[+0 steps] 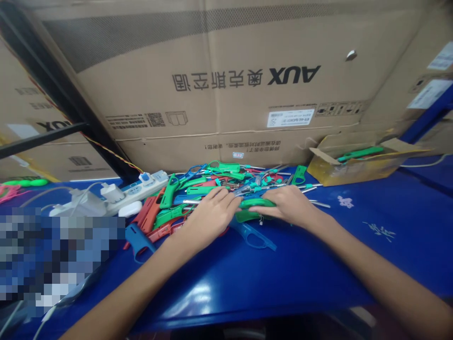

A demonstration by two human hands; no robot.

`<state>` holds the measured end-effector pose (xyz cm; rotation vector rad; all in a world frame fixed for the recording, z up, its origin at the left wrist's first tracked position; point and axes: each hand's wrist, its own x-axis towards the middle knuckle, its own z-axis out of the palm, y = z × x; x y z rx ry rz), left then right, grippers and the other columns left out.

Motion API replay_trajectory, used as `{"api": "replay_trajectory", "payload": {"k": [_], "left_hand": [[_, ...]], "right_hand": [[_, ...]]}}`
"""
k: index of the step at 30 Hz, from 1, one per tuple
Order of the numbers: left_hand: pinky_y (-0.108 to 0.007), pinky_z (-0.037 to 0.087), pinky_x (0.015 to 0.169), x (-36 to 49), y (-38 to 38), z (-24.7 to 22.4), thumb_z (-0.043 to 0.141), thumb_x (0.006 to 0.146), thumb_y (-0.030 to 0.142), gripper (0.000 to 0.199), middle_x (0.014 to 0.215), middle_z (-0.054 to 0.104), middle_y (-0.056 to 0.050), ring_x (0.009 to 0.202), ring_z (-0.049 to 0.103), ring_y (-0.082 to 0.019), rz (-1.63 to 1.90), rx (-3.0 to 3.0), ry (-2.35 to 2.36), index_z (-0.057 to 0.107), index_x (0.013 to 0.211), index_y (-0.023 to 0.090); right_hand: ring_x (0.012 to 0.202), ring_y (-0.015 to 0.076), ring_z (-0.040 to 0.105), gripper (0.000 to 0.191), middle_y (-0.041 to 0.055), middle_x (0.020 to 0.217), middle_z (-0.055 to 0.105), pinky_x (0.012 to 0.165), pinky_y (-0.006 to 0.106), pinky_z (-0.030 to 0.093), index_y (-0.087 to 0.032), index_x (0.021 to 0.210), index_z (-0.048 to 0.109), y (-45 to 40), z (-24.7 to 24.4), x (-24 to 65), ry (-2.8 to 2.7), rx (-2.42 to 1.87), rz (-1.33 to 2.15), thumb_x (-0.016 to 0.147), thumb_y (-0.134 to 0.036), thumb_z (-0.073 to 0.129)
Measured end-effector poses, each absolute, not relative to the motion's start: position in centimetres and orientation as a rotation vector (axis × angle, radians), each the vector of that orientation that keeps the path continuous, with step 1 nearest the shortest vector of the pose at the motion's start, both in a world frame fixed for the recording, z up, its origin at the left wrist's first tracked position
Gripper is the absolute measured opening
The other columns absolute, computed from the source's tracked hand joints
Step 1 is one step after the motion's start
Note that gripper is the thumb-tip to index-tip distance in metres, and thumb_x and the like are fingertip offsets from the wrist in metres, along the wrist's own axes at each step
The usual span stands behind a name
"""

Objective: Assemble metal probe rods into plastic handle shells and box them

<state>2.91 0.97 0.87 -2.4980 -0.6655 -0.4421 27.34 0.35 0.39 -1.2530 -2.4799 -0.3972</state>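
My right hand (288, 205) is closed on a green plastic lighter casing (256, 203), thumb along its near side and fingers over the far side. At the casing's left end, my left hand (217, 210) has its fingers curled down and pinched against it; the fingertips are partly hidden. Under and behind both hands lies a pile of green, red and blue long-nosed lighter parts with thin metal tubes. A translucent blue casing (253, 236) with a loop lies just in front of the hands. Another blue casing (139, 241) rests at the pile's near left.
A white power strip (136, 191) with plugs and cables borders the pile on the left. An open small carton (348, 165) holding green pieces stands back right. Behind the blue table (300, 278) rises a large cardboard box (226, 42). A blurred-out area covers the left front.
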Motion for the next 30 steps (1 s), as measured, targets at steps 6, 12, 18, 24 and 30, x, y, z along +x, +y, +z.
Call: {"api": "replay_trajectory", "payload": {"k": [6, 12, 18, 24, 30], "left_hand": [[-0.042, 0.042, 0.095, 4.0, -0.4, 0.8, 0.039, 0.105, 0.036, 0.045, 0.115, 0.064, -0.012, 0.105, 0.057, -0.025, -0.449, -2.502, -0.762, 0.044, 0.141, 0.01], [-0.027, 0.048, 0.067, 4.5, -1.3, -0.2, 0.043, 0.1, 0.013, 0.052, 0.11, 0.063, -0.008, 0.095, 0.062, -0.02, -0.325, -2.579, -0.819, 0.028, 0.15, 0.016], [-0.025, 0.046, 0.05, 3.5, -0.3, 0.1, 0.053, 0.099, 0.03, 0.046, 0.124, 0.058, -0.006, 0.071, 0.066, -0.015, -0.395, -2.585, -1.112, 0.038, 0.143, 0.029], [-0.025, 0.053, 0.055, 3.6, -0.4, 0.5, 0.047, 0.102, 0.042, 0.041, 0.133, 0.054, -0.006, 0.088, 0.069, -0.018, -0.601, -2.622, -1.119, 0.039, 0.14, 0.03], [-0.026, 0.054, 0.056, 3.5, -0.8, 0.1, 0.043, 0.103, 0.039, 0.039, 0.132, 0.056, -0.007, 0.086, 0.069, -0.018, -0.718, -2.616, -1.03, 0.039, 0.139, 0.024]], "right_hand": [[0.062, 0.0183, 0.063, 0.061, 0.0073, 0.071, 0.073, 0.056, 0.028, 0.029, -0.017, 0.069, 0.066, 0.2, 1.0, 26.6, -2.427, -1.358, -0.299, 0.091, -0.069, 0.045], [0.069, 0.0183, 0.062, 0.052, 0.0059, 0.077, 0.07, 0.06, 0.027, 0.036, -0.017, 0.079, 0.064, -0.6, 1.0, 25.2, -2.495, -1.246, 0.015, 0.086, -0.068, 0.055], [0.065, 0.0179, 0.056, 0.052, 0.0031, 0.07, 0.064, 0.06, 0.028, 0.032, -0.02, 0.07, 0.057, 1.6, 2.7, 31.4, -2.154, -1.507, -0.121, 0.095, -0.062, 0.04], [0.06, 0.0168, 0.052, 0.043, 0.002, 0.06, 0.058, 0.058, 0.029, 0.033, -0.018, 0.06, 0.06, 2.9, 3.1, 41.8, -2.073, -1.961, 0.326, 0.086, -0.052, 0.06], [0.04, 0.0127, 0.045, 0.035, 0.0033, 0.044, 0.056, 0.045, 0.028, 0.032, -0.016, 0.042, 0.059, 1.5, 2.4, 47.2, -1.857, -2.254, 0.478, 0.07, -0.022, 0.078]]}}
